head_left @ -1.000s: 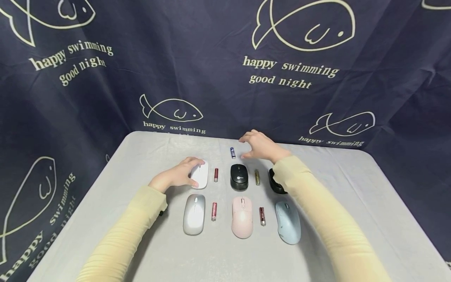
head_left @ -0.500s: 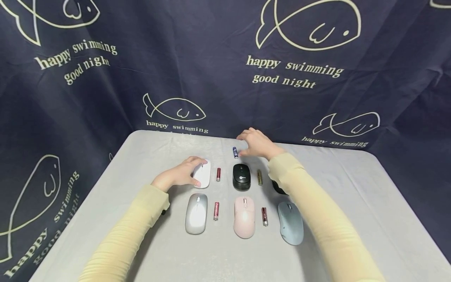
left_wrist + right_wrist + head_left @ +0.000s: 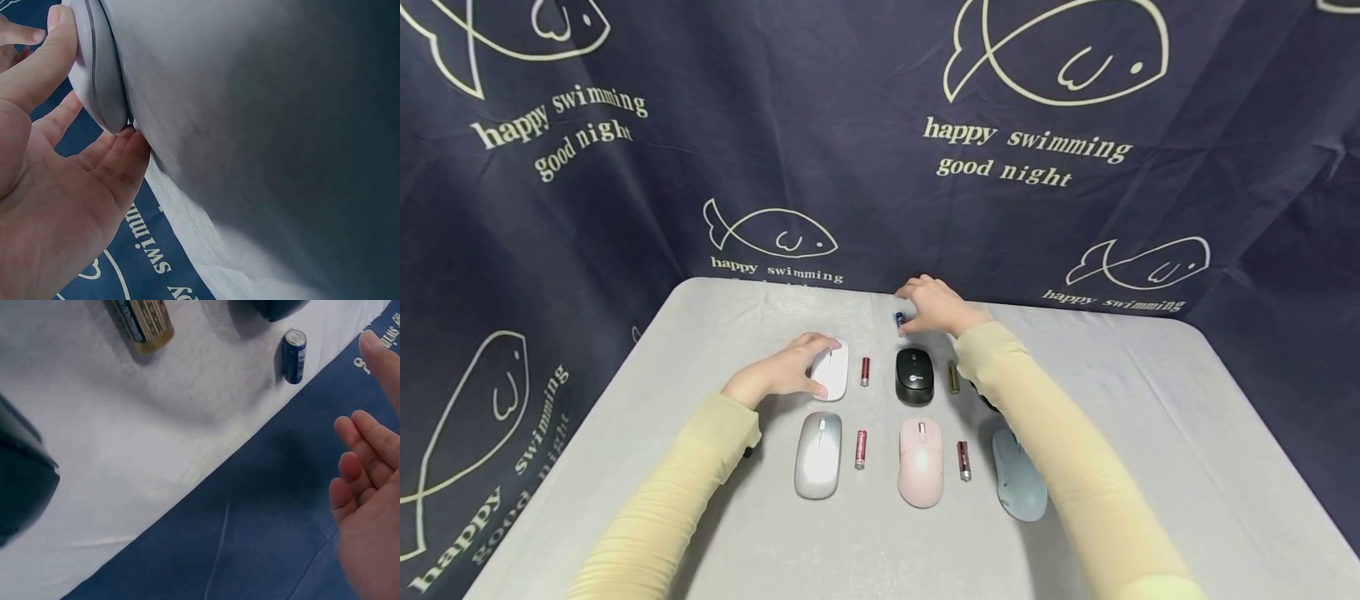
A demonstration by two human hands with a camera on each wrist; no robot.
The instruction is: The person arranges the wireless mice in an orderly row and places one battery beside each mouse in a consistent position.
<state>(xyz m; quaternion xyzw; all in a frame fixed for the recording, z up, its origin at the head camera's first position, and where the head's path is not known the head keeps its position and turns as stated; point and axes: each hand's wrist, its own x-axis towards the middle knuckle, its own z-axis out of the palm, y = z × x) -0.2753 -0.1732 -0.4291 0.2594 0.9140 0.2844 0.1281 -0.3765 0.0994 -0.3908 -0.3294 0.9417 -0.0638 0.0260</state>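
My left hand point(image 3: 786, 367) holds a white computer mouse point(image 3: 833, 375) at the back left of the table, its thumb and fingers at the sides. The left wrist view shows fingertips under the lower end of this mouse point(image 3: 103, 69), which stands tilted there. Toward the back edge, my right hand point(image 3: 934, 307) hovers around a small blue battery point(image 3: 899, 320), thumb and fingers spread on either side. In the right wrist view that hand point(image 3: 372, 462) has loosely bent fingers with nothing between them, and the blue battery point(image 3: 294, 357) lies apart from them.
A black mouse point(image 3: 914, 375), red battery point(image 3: 865, 372) and gold battery point(image 3: 953, 377) lie mid-table. Nearer are a silver mouse point(image 3: 817, 454), pink mouse point(image 3: 921, 462), light-blue mouse point(image 3: 1018, 479) and two reddish batteries point(image 3: 861, 450). The right sleeve mostly covers another black mouse.
My right hand has shifted left over the blue battery, partly covering it now. The left hand stays at the white mouse. The head view has shifted slightly.
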